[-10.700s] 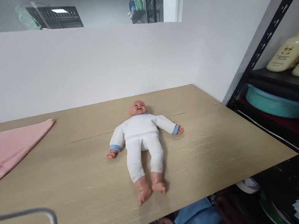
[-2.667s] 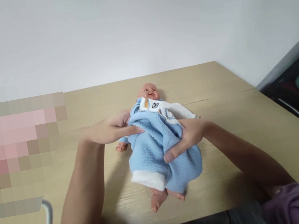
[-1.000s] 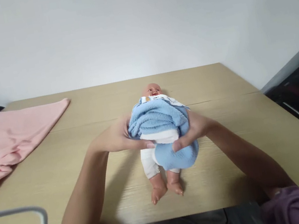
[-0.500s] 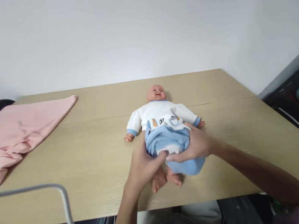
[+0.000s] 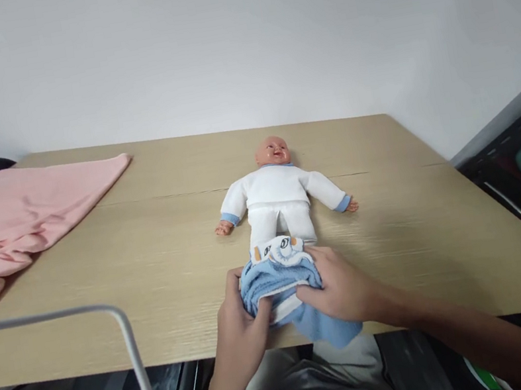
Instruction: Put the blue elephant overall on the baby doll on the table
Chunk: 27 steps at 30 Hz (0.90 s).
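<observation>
- The blue garment (image 5: 280, 279) is bunched between the two hands at the near edge of the table (image 5: 413, 262), just in front of the doll (image 5: 275, 189).
- The fingers of the left hand (image 5: 237, 333) grasp its left side and those of the right hand (image 5: 344, 284) its right, thumbs toward the person; neither hand is clearly nearer the doll.
- From the fingers, the doll lies straight ahead on its back, long axis running away from the person, head farthest, arms spread.
- The garment hides the doll's feet; whether they touch cannot be told.
- A loose blue part hangs below the right thumb, overlapping the table's edge in view.
- Left, well apart, lies a pink cloth (image 5: 39, 200); a pale bent tube (image 5: 128, 332) stands nearer the left forearm.
</observation>
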Motion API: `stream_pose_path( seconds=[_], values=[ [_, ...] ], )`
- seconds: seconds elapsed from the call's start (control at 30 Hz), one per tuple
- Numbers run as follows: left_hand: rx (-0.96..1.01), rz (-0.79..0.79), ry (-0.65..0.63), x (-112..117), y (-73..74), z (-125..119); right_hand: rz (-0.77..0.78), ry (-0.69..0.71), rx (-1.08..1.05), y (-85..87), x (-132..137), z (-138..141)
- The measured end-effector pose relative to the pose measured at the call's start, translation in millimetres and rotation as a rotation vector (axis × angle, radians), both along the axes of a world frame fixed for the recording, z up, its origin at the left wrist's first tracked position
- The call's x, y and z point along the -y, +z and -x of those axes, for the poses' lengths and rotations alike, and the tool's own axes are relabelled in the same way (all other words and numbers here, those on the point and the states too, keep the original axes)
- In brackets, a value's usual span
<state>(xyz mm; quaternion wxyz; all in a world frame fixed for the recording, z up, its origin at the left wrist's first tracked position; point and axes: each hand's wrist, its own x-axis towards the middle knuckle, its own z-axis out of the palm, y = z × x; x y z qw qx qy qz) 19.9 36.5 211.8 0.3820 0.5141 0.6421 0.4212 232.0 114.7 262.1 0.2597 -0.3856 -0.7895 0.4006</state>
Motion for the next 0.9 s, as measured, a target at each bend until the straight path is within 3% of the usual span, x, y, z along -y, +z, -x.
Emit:
stream_pose_path(
  seconds=[0.3,0.43,0.63,0.9],
  values=[
    [0.010,0.126,-0.034,3,-6.7,4,0.067,0.033,0.000,5.1,-4,8],
    [0.031,0.103,-0.039,-2,-14.0,6,0.056,0.032,0.054,-2.3,-10,11],
    [0.166,0.143,-0.082,-1,-14.3,7,-0.131,0.041,0.126,-22.2,-10,7],
    [0.093,0.184,-0.118,3,-12.6,12,-0.055,0.081,0.152,-23.5,-8,9]
  ],
)
